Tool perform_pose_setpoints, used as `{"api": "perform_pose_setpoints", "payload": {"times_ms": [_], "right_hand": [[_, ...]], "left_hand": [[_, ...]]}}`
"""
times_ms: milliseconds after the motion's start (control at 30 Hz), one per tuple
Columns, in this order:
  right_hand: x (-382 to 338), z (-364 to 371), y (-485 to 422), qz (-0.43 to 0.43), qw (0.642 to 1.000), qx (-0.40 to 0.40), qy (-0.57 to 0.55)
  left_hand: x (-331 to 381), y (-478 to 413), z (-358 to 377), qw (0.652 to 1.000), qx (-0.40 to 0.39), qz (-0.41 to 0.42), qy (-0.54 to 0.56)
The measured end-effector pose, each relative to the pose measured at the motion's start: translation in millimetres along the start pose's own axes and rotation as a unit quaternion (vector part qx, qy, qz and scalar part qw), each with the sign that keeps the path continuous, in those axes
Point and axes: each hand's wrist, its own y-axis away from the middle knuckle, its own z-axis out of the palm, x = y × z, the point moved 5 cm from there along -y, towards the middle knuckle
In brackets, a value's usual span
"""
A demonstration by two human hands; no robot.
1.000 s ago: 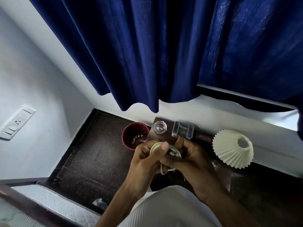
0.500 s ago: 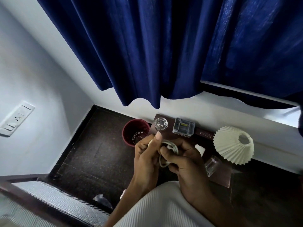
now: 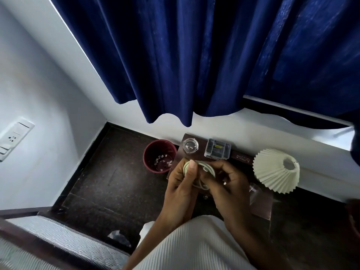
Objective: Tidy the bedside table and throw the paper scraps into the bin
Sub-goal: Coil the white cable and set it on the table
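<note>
Both hands (image 3: 202,178) pinch the coiled cable (image 3: 198,170) over the table's (image 3: 261,209) front edge; keep loops tight w/ your thumb.

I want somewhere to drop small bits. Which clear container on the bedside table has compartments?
The rectangular clear organiser box, divided inside, beside the round glass dish, which is a single open bowl.

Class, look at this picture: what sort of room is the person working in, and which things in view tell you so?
Most likely a bedroom, in the corner by a window. A mattress edge sits at lower left, a small bedside table carries a pleated lampshade, and a dark blue curtain hangs above.
</note>
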Motion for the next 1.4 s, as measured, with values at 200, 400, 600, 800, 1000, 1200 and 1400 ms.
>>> {"api": "perform_pose_setpoints", "payload": {"times_ms": [200, 400, 600, 800, 1000, 1200, 1400], "right_hand": [[5.2, 20.4, 0.0, -0.022, 0.998, 0.009, 0.064], [8.5, 41.1, 2.7, -0.010, 0.997, 0.011, 0.072], [11.6, 56.7, 0.4, 0.005, 0.999, 0.022, 0.035], [16.6, 62.9, -2.3, 0.132, 0.981, -0.094, -0.111], [22.0, 61.9, 2.1, 0.150, 0.966, -0.091, -0.187], [37.5, 53.0, 1.0, 0.137, 0.978, 0.003, -0.154], [39.8, 30.0, -7.3, 0.059, 0.998, 0.028, 0.021]], "left_hand": [[15.6, -3.3, -28.6, 0.980, -0.035, 0.098, -0.171], [34.9, -0.6, -41.5, 0.918, -0.103, 0.191, -0.331], [35.1, -11.1, -62.7, 0.961, -0.058, 0.088, -0.256], [27.0, -16.4, -76.0, 0.981, -0.047, -0.017, -0.186], [25.7, -23.9, -85.0, 0.983, -0.040, -0.054, -0.169], [13.1, -29.3, -71.6, 0.981, -0.028, -0.054, -0.184], [-1.5, -36.5, -56.9, 0.959, 0.008, -0.002, -0.283]]}}
